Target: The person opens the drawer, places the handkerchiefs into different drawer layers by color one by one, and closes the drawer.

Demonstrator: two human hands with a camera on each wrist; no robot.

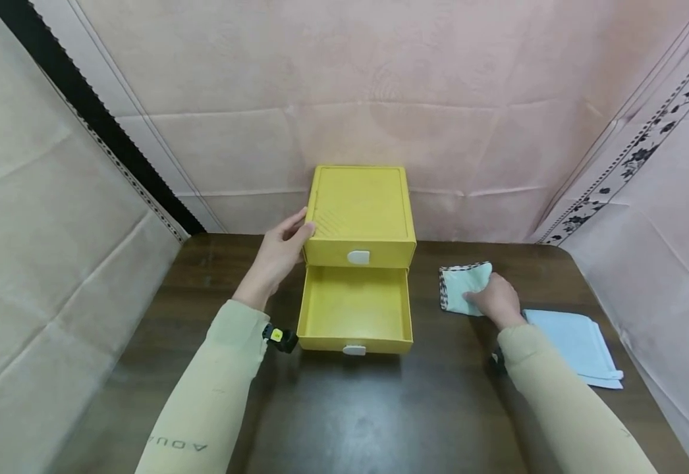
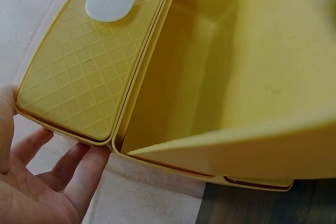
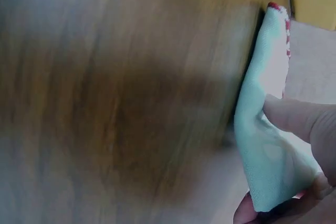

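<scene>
In the head view a yellow drawer box (image 1: 361, 204) stands at the back of the table. Its lower drawer (image 1: 353, 309) is pulled out, and nothing lies inside. My left hand (image 1: 277, 253) rests on the box's left side, thumb at the top edge, fingers along the side wall. The left wrist view has those fingers (image 2: 86, 174) against the side of the closed upper drawer (image 2: 79, 72). To the right, my right hand (image 1: 498, 299) pinches a folded mint-green cloth (image 1: 457, 289) with a patterned trim. The right wrist view shows the thumb (image 3: 294, 116) pressed on the cloth's face.
A folded light blue cloth (image 1: 576, 345) lies on the table at the right, partly behind the right forearm. The dark wooden table (image 1: 344, 415) extends in front of the drawer box. Pale fabric hangings (image 1: 356, 85) stand behind the table and on both sides.
</scene>
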